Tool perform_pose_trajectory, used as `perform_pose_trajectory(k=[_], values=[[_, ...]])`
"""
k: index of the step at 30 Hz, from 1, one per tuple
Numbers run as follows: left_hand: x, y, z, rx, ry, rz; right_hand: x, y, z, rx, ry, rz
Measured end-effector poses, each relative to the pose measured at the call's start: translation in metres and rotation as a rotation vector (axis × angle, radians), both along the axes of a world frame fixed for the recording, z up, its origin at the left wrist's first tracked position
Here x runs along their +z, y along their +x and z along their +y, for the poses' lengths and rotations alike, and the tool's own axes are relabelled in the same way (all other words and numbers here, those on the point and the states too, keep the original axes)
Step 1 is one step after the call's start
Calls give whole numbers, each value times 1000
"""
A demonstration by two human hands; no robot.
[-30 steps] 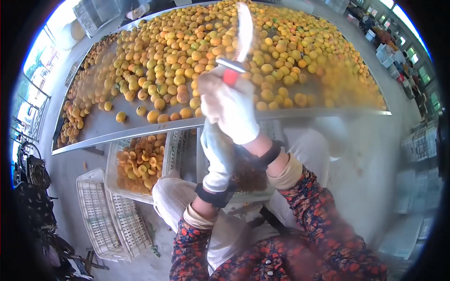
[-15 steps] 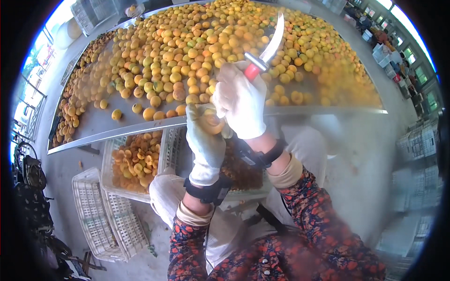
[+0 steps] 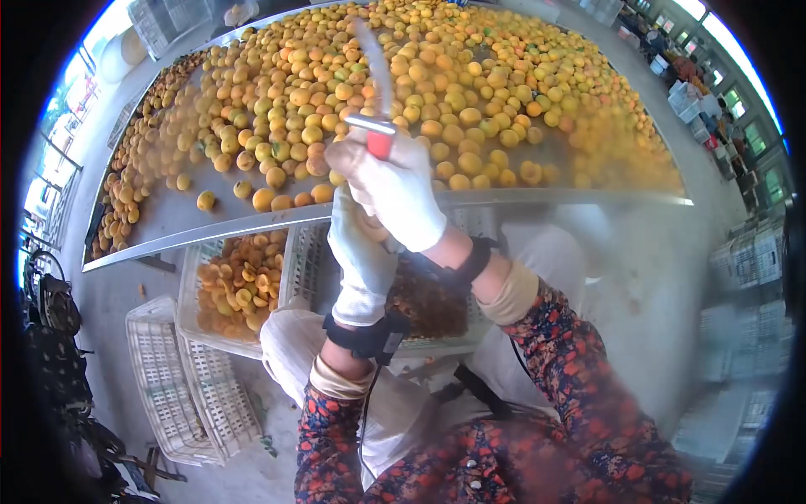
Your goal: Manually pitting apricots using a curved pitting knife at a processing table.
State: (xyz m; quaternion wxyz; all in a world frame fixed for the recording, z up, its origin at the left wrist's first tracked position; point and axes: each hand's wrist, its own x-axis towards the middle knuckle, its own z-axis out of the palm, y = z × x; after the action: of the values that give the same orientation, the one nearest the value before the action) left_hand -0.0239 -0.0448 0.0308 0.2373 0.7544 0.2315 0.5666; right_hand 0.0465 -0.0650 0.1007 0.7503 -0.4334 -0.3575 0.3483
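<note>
My right hand [image 3: 401,193], in a white glove, grips a curved knife by its red handle [image 3: 378,144], the blurred blade [image 3: 373,63] pointing up. My left hand [image 3: 359,256], also gloved, sits just below and left of it, closed round an apricot [image 3: 374,225] mostly hidden by the right hand. Both are at the near edge of a metal sorting table [image 3: 210,225] heaped with yellow-orange apricots [image 3: 306,134]. Under that edge, a white crate [image 3: 195,323] holds cut fruit halves [image 3: 252,281], and darker pieces [image 3: 428,307] lie in another crate between my legs.
Two nested white crates [image 3: 168,370] stand on the floor at lower left, beside a dark bicycle [image 3: 54,307]. Stacked crates [image 3: 747,260] line the right side. Part of another person [image 3: 239,15] shows at the table's far left, and people [image 3: 688,71] are at far right.
The blade, tilted to the right half a second ago, has swung left to near upright. Both hands have shifted slightly left. The fruit in my left hand has become more hidden.
</note>
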Motion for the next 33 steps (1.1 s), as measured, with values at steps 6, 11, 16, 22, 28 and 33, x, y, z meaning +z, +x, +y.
perform_pose_trajectory(k=[6,11,16,22,28,33], values=[[-20,0,9,-205,-550,62,-14,2,12,-39,-84,-130],[-32,18,12,-62,-251,-45,-21,10,13,-81,-107,-14],[-53,23,20,-141,-551,-42,-19,19,10,-18,-74,321],[-67,9,23,-380,-561,-67,-27,-3,12,-49,-142,-540],[-80,18,27,-332,-692,-305,-38,-6,20,-125,-123,-757],[2,9,17,-724,-1544,-755,-24,23,15,0,153,442]])
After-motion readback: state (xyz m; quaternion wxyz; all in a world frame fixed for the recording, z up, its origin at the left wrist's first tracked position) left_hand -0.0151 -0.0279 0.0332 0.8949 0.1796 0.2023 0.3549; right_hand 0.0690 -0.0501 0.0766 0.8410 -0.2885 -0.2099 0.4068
